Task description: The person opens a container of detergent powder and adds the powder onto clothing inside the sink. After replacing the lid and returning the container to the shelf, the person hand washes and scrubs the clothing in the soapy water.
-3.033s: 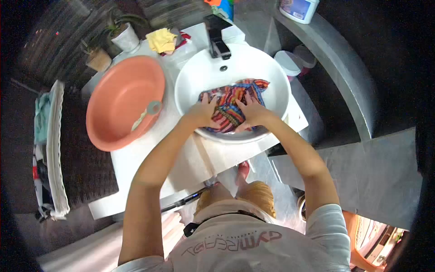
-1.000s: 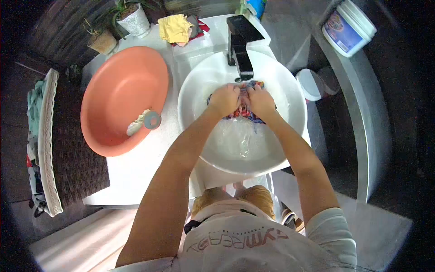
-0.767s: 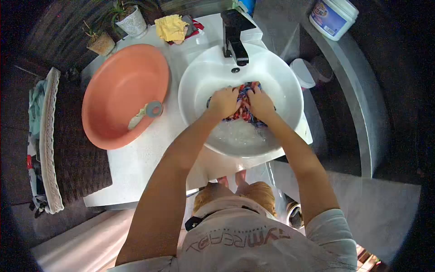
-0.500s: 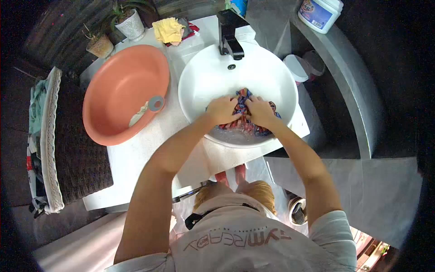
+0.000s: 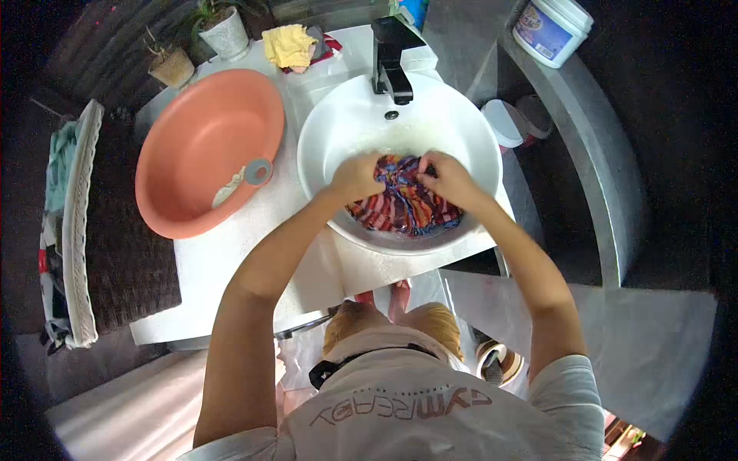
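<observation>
A wet multicoloured striped cloth (image 5: 403,200) lies spread and bunched in the white round sink (image 5: 461,115), with cloudy water around it. My left hand (image 5: 358,178) is closed on the cloth's upper left edge. On the upper right side, my right hand (image 5: 447,180) grips the fabric between thumb and fingers. Both hands are inside the basin, a short way apart, with gathered cloth between them. Above the far side of the bowl stands a black faucet (image 5: 390,61); no water stream shows from it.
Left of the sink sits an orange plastic basin (image 5: 207,146) with a pale item and a grey ring at its rim. Yellow cloth (image 5: 288,46) and potted plants (image 5: 224,34) stand behind. A white tub (image 5: 552,32) rests on the curved ledge (image 5: 596,138) at right.
The cloth has gone from a bunched heap under my hands to a wider spread. My hands have moved slightly apart, and the water looks cloudier. The view has shifted a little.
</observation>
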Action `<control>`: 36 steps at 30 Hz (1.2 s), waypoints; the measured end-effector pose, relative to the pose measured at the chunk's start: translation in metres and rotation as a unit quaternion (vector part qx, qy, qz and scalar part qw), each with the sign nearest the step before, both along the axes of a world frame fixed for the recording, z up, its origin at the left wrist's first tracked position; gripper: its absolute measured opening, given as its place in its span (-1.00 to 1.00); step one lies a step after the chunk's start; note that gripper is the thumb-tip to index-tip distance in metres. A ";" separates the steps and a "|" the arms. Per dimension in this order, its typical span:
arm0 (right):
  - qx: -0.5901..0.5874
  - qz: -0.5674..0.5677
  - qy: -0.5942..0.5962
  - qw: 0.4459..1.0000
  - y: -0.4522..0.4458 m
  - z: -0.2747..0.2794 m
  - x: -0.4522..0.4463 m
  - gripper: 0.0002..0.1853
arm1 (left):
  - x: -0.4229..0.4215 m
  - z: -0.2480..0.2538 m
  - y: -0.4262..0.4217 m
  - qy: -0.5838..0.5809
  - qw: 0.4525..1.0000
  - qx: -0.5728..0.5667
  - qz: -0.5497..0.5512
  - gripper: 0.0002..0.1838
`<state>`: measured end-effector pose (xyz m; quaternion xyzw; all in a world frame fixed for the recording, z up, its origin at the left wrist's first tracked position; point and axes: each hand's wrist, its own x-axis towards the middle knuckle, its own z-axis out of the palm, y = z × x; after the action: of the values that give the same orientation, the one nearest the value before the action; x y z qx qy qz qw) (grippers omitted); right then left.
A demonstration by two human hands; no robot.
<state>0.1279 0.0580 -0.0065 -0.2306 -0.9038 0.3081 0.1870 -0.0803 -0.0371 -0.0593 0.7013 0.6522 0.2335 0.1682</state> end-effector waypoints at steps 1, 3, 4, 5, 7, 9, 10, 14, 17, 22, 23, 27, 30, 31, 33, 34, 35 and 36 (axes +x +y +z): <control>-0.056 -0.050 -0.014 0.997 0.007 0.004 0.002 -0.72 | 0.005 0.021 0.000 0.027 0.999 0.029 0.033 -0.45; -0.002 -0.060 -0.098 0.993 0.013 0.021 0.005 -0.36 | 0.015 0.047 -0.001 0.058 0.992 0.091 0.066 -0.51; 0.095 -0.030 -0.122 0.988 0.016 0.022 0.006 -0.21 | 0.018 0.053 -0.001 0.056 0.992 0.087 0.073 -0.51; 0.093 -0.021 -0.123 0.988 0.019 0.015 0.007 -0.21 | 0.022 0.059 -0.001 0.091 0.991 0.094 0.019 -0.50; 0.230 0.035 -0.149 0.961 0.022 -0.004 0.005 0.03 | 0.025 0.064 -0.005 0.115 0.989 0.049 -0.080 -0.42; 0.223 0.067 -0.158 0.960 0.018 -0.018 0.005 0.03 | 0.021 0.053 -0.010 0.124 0.985 0.088 -0.078 -0.36; 0.215 0.094 -0.170 0.957 0.011 -0.018 0.002 0.03 | 0.021 0.053 -0.012 0.131 0.980 0.128 -0.082 -0.30; 0.311 0.089 -0.221 0.920 0.007 -0.038 -0.004 -0.10 | 0.034 0.048 -0.011 0.234 0.969 -0.076 -0.032 -0.06; 0.285 0.126 -0.226 0.923 0.021 -0.040 -0.012 -0.28 | 0.029 0.031 0.003 0.231 0.969 -0.084 -0.017 -0.08; 0.290 0.150 -0.243 0.913 0.045 -0.050 -0.032 -0.44 | 0.020 0.009 0.026 0.236 0.969 -0.059 0.046 -0.39; 0.288 0.143 -0.226 0.920 0.049 -0.056 -0.036 -0.51 | 0.017 0.004 0.030 0.233 0.968 -0.068 0.066 -0.46; 0.205 0.092 -0.247 0.942 0.058 -0.068 -0.050 -0.63 | 0.007 0.004 0.045 0.235 0.952 -0.168 0.100 -0.53; 0.183 0.049 -0.176 0.966 0.054 -0.064 -0.050 -0.63 | -0.003 0.008 0.045 0.208 0.972 -0.091 0.068 -0.57; 0.169 0.046 -0.179 0.968 0.056 -0.062 -0.051 -0.58 | -0.004 0.013 0.045 0.208 0.972 -0.093 0.055 -0.55; 0.172 0.035 -0.154 0.972 0.063 -0.054 -0.049 -0.55 | -0.004 0.026 0.042 0.201 0.975 -0.078 0.051 -0.53; 0.174 0.031 -0.128 0.976 0.060 -0.042 -0.047 -0.51 | -0.006 0.032 0.041 0.194 0.977 -0.066 0.052 -0.51; 0.180 0.006 -0.149 0.972 0.058 -0.031 -0.041 -0.35 | -0.010 0.033 0.042 0.187 0.980 -0.040 0.049 -0.46; 0.179 -0.002 -0.149 0.972 0.054 -0.019 -0.033 -0.35 | -0.008 0.043 0.037 0.189 0.980 -0.038 0.041 -0.46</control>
<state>0.0946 0.1123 -0.0250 -0.2385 -0.9615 0.1030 0.0890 -0.0883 -0.0001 -0.0162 0.6988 0.7086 0.0787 0.0587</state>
